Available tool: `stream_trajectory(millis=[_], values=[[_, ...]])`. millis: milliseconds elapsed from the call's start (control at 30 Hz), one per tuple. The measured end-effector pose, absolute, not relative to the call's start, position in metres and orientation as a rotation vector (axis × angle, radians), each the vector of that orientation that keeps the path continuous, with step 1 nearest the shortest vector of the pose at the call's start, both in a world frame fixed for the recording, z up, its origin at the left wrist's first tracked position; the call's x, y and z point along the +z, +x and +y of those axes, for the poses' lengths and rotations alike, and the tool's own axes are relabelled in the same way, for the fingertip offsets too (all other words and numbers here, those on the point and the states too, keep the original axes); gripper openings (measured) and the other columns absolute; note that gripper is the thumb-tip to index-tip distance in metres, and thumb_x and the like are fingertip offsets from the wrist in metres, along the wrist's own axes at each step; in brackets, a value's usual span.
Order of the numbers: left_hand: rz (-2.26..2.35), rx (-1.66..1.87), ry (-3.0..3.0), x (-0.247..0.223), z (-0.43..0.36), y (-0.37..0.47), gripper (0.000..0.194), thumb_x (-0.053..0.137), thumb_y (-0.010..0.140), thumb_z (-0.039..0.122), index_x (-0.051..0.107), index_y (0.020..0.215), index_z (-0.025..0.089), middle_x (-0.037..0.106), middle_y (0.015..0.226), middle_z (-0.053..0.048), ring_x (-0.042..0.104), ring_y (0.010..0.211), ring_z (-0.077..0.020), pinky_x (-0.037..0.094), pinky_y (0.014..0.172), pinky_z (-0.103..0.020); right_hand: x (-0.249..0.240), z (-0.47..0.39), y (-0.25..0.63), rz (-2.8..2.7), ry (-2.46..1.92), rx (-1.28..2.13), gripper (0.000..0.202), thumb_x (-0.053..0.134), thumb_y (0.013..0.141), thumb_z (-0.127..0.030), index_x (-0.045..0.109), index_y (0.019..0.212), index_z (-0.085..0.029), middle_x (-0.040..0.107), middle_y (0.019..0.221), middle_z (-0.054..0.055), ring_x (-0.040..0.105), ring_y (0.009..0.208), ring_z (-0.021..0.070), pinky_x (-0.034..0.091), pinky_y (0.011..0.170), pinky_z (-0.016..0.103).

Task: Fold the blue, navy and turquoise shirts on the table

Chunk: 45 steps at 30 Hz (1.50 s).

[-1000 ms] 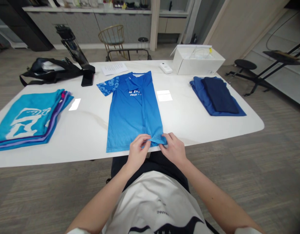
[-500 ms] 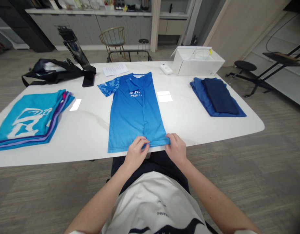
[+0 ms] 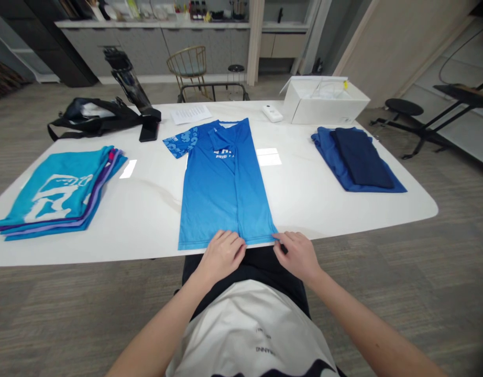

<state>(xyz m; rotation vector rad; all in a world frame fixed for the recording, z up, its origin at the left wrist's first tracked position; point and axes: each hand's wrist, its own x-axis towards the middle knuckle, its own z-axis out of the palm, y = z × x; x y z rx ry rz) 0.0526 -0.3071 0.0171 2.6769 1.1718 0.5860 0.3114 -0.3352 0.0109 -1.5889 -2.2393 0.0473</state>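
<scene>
A blue T-shirt [image 3: 213, 193] lies on the white table, its right side folded inward lengthwise. One patterned short sleeve [image 3: 183, 143] sticks out to the left. At the table's front edge my left hand [image 3: 223, 255] has bent fingers pressed together on the hem, near the folded edge. The hem's right corner is pinched in the fingertips of my right hand [image 3: 298, 255]. Part of the hem under my left fingers is hidden.
To the left is a stack of folded clothes [image 3: 61, 193]; dark blue folded clothes [image 3: 361, 159] lie right. Behind stand a white box [image 3: 324, 102], a white remote-like device [image 3: 272, 113], paper [image 3: 191, 114], a black bag [image 3: 94, 118] and a black upright device [image 3: 129, 86] on the table [image 3: 155, 209].
The right part of the hem, slightly raised before, now lies flatter on the table. Both hands have moved a little toward me and right in view; the camera has shifted slightly too.
</scene>
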Motion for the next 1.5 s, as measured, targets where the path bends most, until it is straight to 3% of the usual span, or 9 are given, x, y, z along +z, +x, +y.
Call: stream_trajectory(millis=[200, 433, 600, 733, 867, 1067, 1167, 1367, 1500], values=[[1.278, 0.536, 2.633, 0.025, -0.301, 0.051, 0.022, 0.047, 0.105, 0.027, 0.067, 0.111, 0.021, 0.070, 0.095, -0.005, 0.064, 0.091, -0.0217, 0.045, 0.084, -0.039, 0.022, -0.321, 0.321, -2.274, -1.490, 0.149, 0.022, 0.053, 0.103, -0.031, 0.071, 0.096, -0.019, 0.072, 0.084, 0.005, 0.064, 0.077, 0.0194, 0.041, 0.079, 0.035], [1.158, 0.266, 2.465, 0.051, -0.279, 0.042, 0.025, 0.048, 0.104, 0.028, 0.070, 0.094, 0.025, 0.071, 0.088, -0.001, 0.066, 0.086, -0.0190, 0.046, 0.085, -0.035, 0.047, -0.263, 0.319, -2.520, -1.583, 0.539, 0.024, 0.056, 0.102, -0.036, 0.070, 0.087, -0.023, 0.070, 0.072, 0.000, 0.062, 0.064, 0.0175, 0.036, 0.065, 0.030], [1.207, 0.346, 2.304, 0.063, -0.203, 0.016, 0.024, 0.048, 0.103, 0.030, 0.072, 0.099, 0.026, 0.072, 0.095, -0.001, 0.068, 0.088, -0.0176, 0.049, 0.082, -0.030, 0.057, -0.183, 0.304, -2.356, -1.569, 0.720, 0.026, 0.058, 0.099, -0.040, 0.073, 0.087, -0.024, 0.063, 0.063, -0.002, 0.058, 0.060, 0.0159, 0.033, 0.059, 0.028], [1.392, 0.452, 2.333, 0.052, -0.109, -0.008, 0.023, 0.050, 0.099, 0.028, 0.072, 0.101, 0.023, 0.070, 0.101, -0.005, 0.067, 0.094, -0.0207, 0.052, 0.086, -0.032, 0.049, -0.090, 0.270, -2.301, -1.468, 0.539, 0.018, 0.059, 0.098, -0.034, 0.072, 0.092, -0.022, 0.065, 0.077, 0.001, 0.060, 0.073, 0.0169, 0.039, 0.068, 0.028], [1.606, 0.577, 2.360, 0.036, -0.024, -0.028, 0.024, 0.050, 0.096, 0.023, 0.071, 0.109, 0.020, 0.068, 0.115, -0.009, 0.065, 0.108, -0.0237, 0.051, 0.100, -0.037, 0.030, 0.002, 0.233, -2.168, -1.465, 0.430, 0.020, 0.060, 0.097, -0.029, 0.068, 0.114, -0.022, 0.067, 0.094, 0.004, 0.062, 0.086, 0.0182, 0.045, 0.079, 0.028], [1.849, 0.662, 2.313, 0.021, 0.059, -0.038, 0.027, 0.048, 0.097, 0.023, 0.068, 0.115, 0.022, 0.066, 0.123, -0.010, 0.063, 0.116, -0.0262, 0.051, 0.100, -0.041, 0.012, 0.100, 0.201, -2.217, -1.644, 0.367, 0.024, 0.051, 0.102, -0.039, 0.070, 0.104, -0.024, 0.071, 0.102, 0.008, 0.065, 0.094, 0.0234, 0.047, 0.082, 0.032], [1.819, 0.708, 2.229, 0.017, 0.096, -0.028, 0.028, 0.048, 0.098, 0.026, 0.066, 0.120, 0.022, 0.067, 0.121, -0.009, 0.063, 0.115, -0.0248, 0.050, 0.100, -0.039, 0.014, 0.138, 0.202, -2.140, -1.747, 0.323, 0.030, 0.042, 0.105, -0.038, 0.069, 0.111, -0.025, 0.072, 0.108, 0.009, 0.064, 0.102, 0.0266, 0.048, 0.087, 0.036], [2.043, 0.566, 2.073, 0.017, 0.160, 0.010, 0.040, 0.044, 0.102, 0.040, 0.059, 0.131, 0.018, 0.061, 0.136, -0.018, 0.053, 0.129, -0.0374, 0.042, 0.105, -0.056, 0.023, 0.209, 0.237, -1.975, -2.032, 0.053, 0.044, 0.039, 0.102, -0.026, 0.058, 0.141, -0.028, 0.054, 0.139, 0.018, 0.048, 0.126, 0.0374, 0.042, 0.100, 0.059], [2.053, 0.425, 2.064, 0.010, 0.174, 0.017, 0.041, 0.047, 0.099, 0.049, 0.064, 0.121, 0.018, 0.061, 0.134, -0.020, 0.052, 0.128, -0.0399, 0.041, 0.104, -0.057, 0.020, 0.242, 0.264, -2.038, -2.100, 0.103, 0.039, 0.044, 0.103, -0.035, 0.062, 0.137, -0.031, 0.044, 0.149, 0.017, 0.039, 0.132, 0.0396, 0.037, 0.102, 0.066]])
